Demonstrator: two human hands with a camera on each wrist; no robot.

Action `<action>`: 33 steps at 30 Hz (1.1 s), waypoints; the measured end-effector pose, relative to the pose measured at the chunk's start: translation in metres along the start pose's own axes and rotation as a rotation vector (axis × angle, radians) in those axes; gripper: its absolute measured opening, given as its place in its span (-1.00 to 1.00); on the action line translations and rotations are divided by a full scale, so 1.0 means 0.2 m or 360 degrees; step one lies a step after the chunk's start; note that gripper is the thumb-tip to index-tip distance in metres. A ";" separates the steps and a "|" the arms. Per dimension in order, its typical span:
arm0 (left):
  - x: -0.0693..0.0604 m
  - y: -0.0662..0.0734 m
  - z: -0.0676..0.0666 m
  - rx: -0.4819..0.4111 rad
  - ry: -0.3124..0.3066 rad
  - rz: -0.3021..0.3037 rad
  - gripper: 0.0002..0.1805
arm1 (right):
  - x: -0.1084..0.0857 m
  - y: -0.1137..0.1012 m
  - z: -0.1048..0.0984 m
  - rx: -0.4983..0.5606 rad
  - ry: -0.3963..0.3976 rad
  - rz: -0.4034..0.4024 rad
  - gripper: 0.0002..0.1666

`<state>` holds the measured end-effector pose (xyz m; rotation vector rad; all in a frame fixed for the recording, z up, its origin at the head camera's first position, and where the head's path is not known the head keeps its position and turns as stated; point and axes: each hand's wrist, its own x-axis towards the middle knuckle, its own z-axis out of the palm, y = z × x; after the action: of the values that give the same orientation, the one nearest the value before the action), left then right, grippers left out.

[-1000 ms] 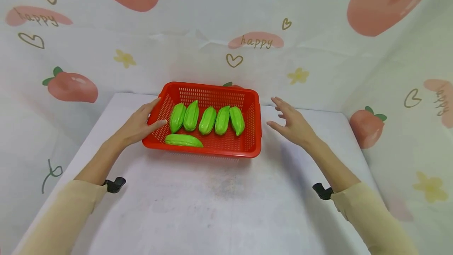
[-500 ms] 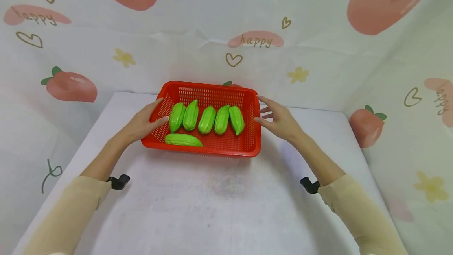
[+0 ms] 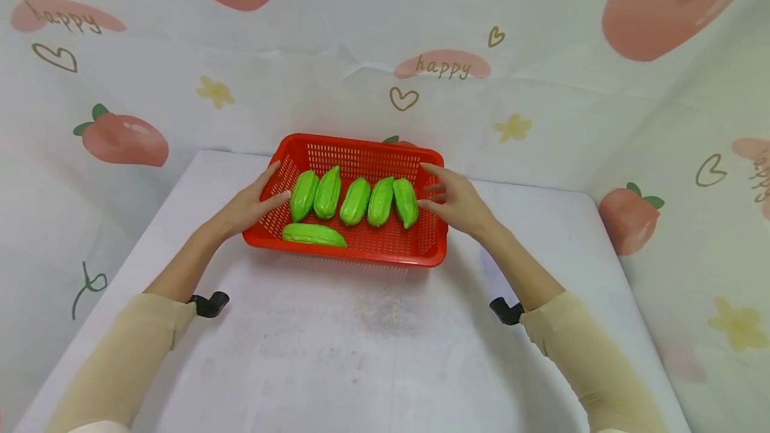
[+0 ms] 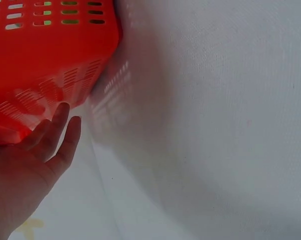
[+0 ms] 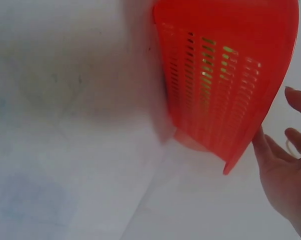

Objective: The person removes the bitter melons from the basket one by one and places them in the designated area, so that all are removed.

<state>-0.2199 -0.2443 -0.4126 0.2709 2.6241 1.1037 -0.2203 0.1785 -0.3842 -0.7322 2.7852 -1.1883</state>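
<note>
In the head view a red plastic basket (image 3: 373, 260) with slotted walls stands toward the back of the white table. Inside lie several bright green, ribbed, gourd-like vegetables (image 3: 355, 202): most side by side, and one lengthwise along the front (image 3: 315, 235). My left hand (image 3: 246, 206) is at the basket's left rim, thumb reaching over it; in the left wrist view its fingers (image 4: 68, 137) extend beside the outer wall. Over the right rim spreads my right hand (image 3: 458, 202), fingertips above the basket's interior. The right wrist view shows its fingers close to the rim; contact is unclear.
White cloth printed with strawberries, hearts and flowers forms the back wall (image 3: 337, 99) and sides. The table (image 3: 337, 353) reaches forward from the basket, with faint stains on it. Black wrist mounts sit on the left wrist (image 3: 209, 305) and right wrist (image 3: 506, 311).
My right hand has moved left, from beside the basket to over its right rim. My left hand has shifted slightly right at the left rim. The basket and vegetables have stayed put.
</note>
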 end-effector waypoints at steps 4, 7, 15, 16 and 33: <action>0.01 -0.02 0.01 0.0012 0.0018 -0.0035 -0.03 | 0.03 -0.03 0.03 -0.0012 -0.0025 0.0028 -0.15; 0.01 -0.03 0.03 0.0001 0.0039 -0.0046 -0.02 | 0.05 -0.05 0.05 -0.0042 -0.0060 0.0066 -0.15; 0.00 -0.02 0.03 -0.0034 0.0064 -0.0036 -0.04 | 0.10 -0.09 0.10 -0.0059 -0.0023 0.0166 -0.17; 0.00 -0.02 0.03 -0.0042 0.0066 -0.0035 -0.04 | 0.10 -0.09 0.11 -0.0044 0.0007 0.0178 -0.17; 0.01 -0.04 0.02 -0.0128 0.0063 -0.0006 -0.05 | 0.21 -0.11 0.27 0.0048 0.0204 0.0483 -0.29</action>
<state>-0.2198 -0.2461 -0.4215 0.2289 2.6057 1.2220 -0.2385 0.1102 -0.4007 -0.2246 2.8357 -1.2514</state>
